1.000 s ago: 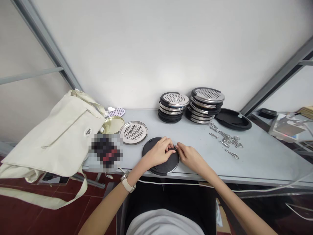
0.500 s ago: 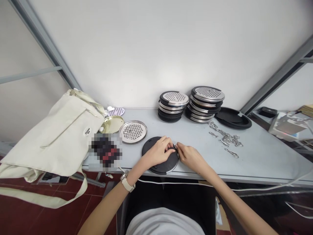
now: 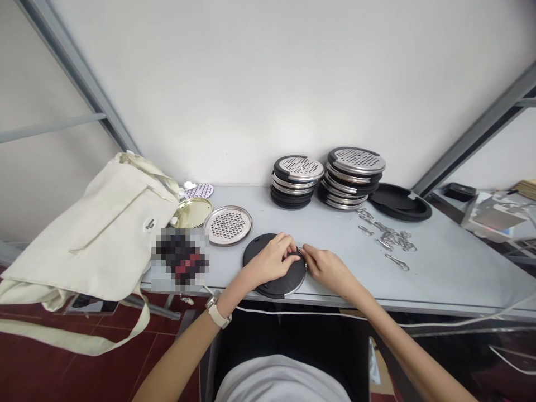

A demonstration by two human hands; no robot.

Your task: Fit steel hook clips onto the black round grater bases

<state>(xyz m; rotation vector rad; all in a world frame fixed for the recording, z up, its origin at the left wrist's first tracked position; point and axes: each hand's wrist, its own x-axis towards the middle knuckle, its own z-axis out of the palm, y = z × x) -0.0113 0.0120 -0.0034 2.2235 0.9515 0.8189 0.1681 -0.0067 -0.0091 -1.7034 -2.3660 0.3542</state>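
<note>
A round black disc (image 3: 260,252) with a metal strip along part of its rim lies flat near the table's front edge. My left hand (image 3: 278,258) rests over it with curled fingers, gripping the disc near its upper right rim. At that same rim, my right hand (image 3: 326,269) pinches a small metal snap hook (image 3: 300,251) between thumb and forefinger. The fingers cover most of this hook, so whether it passes through the disc cannot be made out. A pile of similar snap hooks (image 3: 387,237) lies to the right of my right hand.
Two stacks of perforated metal and black discs (image 3: 354,181) (image 3: 297,181) stand by the wall. Right of them is a black round tray (image 3: 400,204). Leftward lie a grater disc (image 3: 228,226), a gold lid (image 3: 192,212) and a cream bag (image 3: 96,234). A white cable (image 3: 301,314) runs along the front edge.
</note>
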